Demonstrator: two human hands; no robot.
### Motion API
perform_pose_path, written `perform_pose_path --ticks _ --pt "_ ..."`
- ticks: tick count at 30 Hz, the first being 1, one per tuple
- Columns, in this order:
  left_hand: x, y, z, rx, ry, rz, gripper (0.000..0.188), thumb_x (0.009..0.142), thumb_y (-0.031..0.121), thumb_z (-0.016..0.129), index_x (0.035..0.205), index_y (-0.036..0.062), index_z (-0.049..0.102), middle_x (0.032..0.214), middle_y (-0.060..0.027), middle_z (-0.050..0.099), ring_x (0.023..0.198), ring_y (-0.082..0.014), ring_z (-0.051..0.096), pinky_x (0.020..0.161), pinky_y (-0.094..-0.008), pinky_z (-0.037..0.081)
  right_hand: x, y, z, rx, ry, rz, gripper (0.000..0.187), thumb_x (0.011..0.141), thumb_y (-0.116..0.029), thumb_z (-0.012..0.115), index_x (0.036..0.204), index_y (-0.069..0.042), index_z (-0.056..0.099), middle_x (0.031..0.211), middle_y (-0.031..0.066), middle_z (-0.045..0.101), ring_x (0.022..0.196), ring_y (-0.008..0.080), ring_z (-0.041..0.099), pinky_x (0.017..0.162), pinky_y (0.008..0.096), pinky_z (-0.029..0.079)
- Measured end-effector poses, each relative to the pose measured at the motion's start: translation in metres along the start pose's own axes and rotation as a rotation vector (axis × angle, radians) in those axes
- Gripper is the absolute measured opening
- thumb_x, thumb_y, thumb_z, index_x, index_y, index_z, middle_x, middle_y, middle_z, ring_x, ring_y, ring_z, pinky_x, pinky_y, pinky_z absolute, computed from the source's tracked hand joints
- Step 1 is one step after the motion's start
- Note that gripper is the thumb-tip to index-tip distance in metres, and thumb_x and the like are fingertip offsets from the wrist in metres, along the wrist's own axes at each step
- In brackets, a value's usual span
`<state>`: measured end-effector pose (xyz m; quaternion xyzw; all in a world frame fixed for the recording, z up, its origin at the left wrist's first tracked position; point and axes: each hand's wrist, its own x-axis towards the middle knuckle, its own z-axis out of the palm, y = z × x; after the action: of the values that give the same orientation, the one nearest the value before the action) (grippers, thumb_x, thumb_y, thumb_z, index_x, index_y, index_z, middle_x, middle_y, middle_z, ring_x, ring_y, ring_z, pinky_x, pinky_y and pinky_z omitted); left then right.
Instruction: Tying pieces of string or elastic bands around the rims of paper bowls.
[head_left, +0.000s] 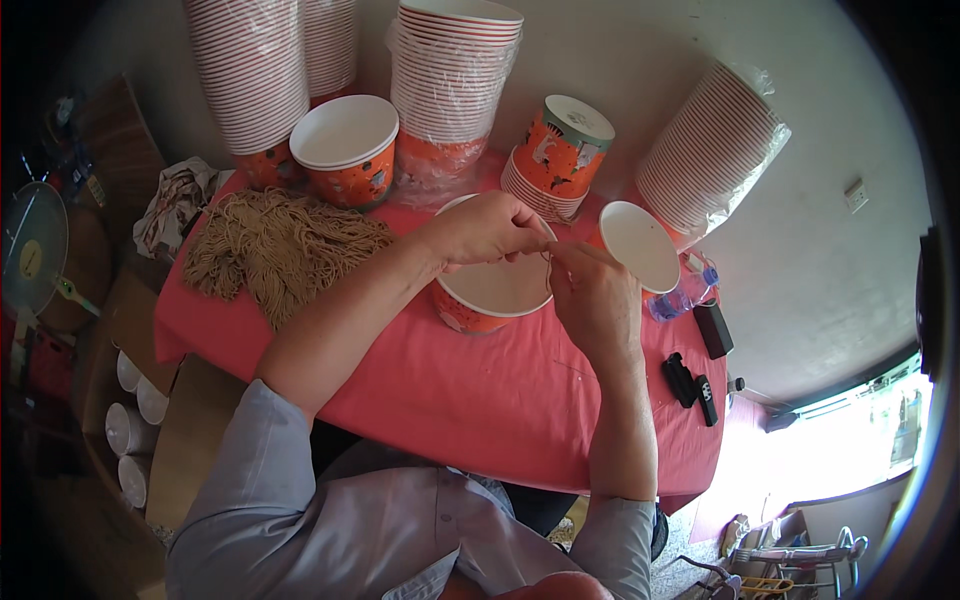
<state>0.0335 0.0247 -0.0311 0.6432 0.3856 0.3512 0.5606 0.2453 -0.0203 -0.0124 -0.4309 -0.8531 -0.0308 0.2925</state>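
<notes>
Left hand (pixel 500 232) and right hand (pixel 598 292) pinched one thin brown cord (pixel 547 257) above one bucket (pixel 490 292); four tall bucket stacks (pixel 455 90) stood beyond.

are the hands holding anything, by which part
Apparently a thin brown strand, pinched by the left hand and right hand; which part cannot be told.

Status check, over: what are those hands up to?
Left hand and right hand close together, pinching thin strand. Open tub below. Second tub just beyond right hand.
</notes>
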Motion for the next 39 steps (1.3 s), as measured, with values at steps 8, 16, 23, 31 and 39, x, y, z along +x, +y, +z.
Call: perform_pose_path --ticks 8,16,23,31,39 --pt "0.002 0.001 0.001 0.054 0.027 0.029 0.026 0.097 0.027 0.075 0.104 0.0023 0.080 0.085 0.0010 0.070 0.076 -0.0067 0.060 0.071 -0.0256 0.051 0.000 0.006 0.001 0.159 0.021 0.053 0.018 0.092 -0.012 0.070 0.107 -0.007 0.080 0.095 0.0099 0.079 0.084 0.0302 0.076 0.074 0.0429 0.060" --pt "0.002 -0.002 -0.002 0.018 0.034 -0.008 0.022 0.096 0.023 0.075 0.103 0.0023 0.078 0.087 0.0003 0.071 0.078 -0.0071 0.062 0.072 -0.0264 0.052 0.007 0.015 -0.016 0.247 -0.023 0.241 0.019 0.089 -0.022 0.079 0.097 -0.005 0.082 0.084 0.0134 0.078 0.075 0.0288 0.077 0.071 0.0411 0.059" --pt "0.000 0.004 0.002 0.041 0.043 0.005 0.020 0.099 0.021 0.074 0.103 0.0022 0.077 0.090 0.0004 0.072 0.078 -0.0060 0.062 0.071 -0.0252 0.051 0.010 0.020 0.004 0.321 -0.029 0.258 0.018 0.088 -0.021 0.077 0.095 -0.005 0.080 0.085 0.0114 0.078 0.077 0.0292 0.077 0.073 0.0419 0.060" --pt "0.003 -0.007 0.006 0.164 0.139 0.083 0.021 0.098 0.022 0.075 0.102 0.0014 0.076 0.087 0.0020 0.072 0.081 -0.0044 0.063 0.073 -0.0256 0.052 0.013 0.030 0.004 0.449 0.009 0.242 0.013 0.085 -0.014 0.070 0.090 -0.003 0.075 0.083 0.0117 0.077 0.072 0.0288 0.075 0.070 0.0411 0.059" --pt "0.002 -0.010 0.006 0.137 0.131 0.061 0.019 0.095 0.017 0.072 0.104 0.0003 0.075 0.093 0.0005 0.073 0.085 -0.0064 0.065 0.078 -0.0265 0.053 0.014 0.034 0.001 0.503 -0.049 0.265 0.018 0.088 -0.016 0.074 0.094 0.001 0.076 0.078 0.0078 0.075 0.071 0.0142 0.070 0.068 0.0331 0.055"
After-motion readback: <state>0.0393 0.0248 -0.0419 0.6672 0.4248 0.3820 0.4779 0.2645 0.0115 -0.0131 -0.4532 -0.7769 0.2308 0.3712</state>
